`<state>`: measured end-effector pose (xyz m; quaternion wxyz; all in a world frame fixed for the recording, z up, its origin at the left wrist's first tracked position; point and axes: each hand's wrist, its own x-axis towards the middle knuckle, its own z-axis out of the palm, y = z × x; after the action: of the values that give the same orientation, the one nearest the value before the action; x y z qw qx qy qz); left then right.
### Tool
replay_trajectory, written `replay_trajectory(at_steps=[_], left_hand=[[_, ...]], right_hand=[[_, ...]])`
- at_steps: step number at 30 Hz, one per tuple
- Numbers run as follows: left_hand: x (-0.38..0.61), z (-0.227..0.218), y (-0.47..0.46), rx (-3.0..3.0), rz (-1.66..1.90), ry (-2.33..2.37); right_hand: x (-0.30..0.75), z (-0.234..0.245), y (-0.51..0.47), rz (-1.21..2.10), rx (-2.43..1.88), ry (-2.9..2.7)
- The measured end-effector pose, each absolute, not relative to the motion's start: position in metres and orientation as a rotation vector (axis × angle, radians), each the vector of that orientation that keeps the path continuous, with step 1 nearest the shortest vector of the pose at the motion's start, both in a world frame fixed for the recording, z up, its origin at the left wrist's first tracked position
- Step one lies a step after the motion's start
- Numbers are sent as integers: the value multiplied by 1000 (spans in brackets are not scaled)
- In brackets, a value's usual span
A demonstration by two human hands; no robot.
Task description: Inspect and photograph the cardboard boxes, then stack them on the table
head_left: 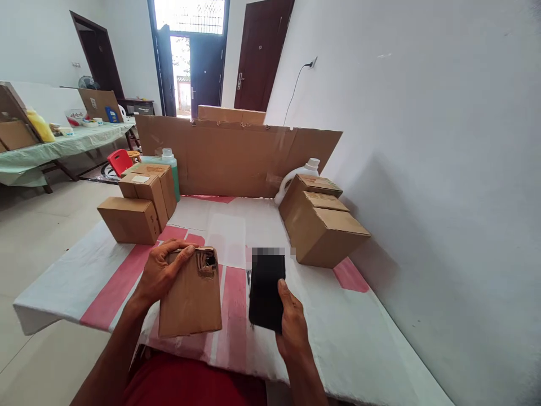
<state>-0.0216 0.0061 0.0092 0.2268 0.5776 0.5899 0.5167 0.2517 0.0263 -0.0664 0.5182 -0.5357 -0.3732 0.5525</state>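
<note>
My left hand [167,268] grips the upper left edge of a small brown cardboard box [190,307], thumb along its top. Near the box's top right corner is a torn, dark hole with ragged layers. My right hand [293,316] is closed around the lower right side of a black smartphone [267,293], held upright with its dark face toward me. A blurred patch covers the phone's top edge. A gap separates the two held things, both above the near part of the table [338,344]. Something small and thin shows beside the phone's left edge, too small to name.
Cardboard boxes stand at the left [129,220] and right [329,234] of the table. Behind them are a green-blue bottle [174,175] and a white jug [296,173]. A cardboard panel [228,158] closes off the far edge; a wall [456,186] runs along the right.
</note>
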Motion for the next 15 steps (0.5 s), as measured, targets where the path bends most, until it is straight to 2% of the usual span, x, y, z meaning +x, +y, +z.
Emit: replay_trajectory(at_steps=[1,3,15], left_hand=[[-24,10,9,1576,1413,1622],[-29,12,16,1523,1396,1599],[-62,-9,74,1251,1443,1456]], right_hand=[[261,-81,38,1139,-1436,-1027],[279,-105,56,1007,-1570,-1092],[334,-168,77,548,-2180,-1569]])
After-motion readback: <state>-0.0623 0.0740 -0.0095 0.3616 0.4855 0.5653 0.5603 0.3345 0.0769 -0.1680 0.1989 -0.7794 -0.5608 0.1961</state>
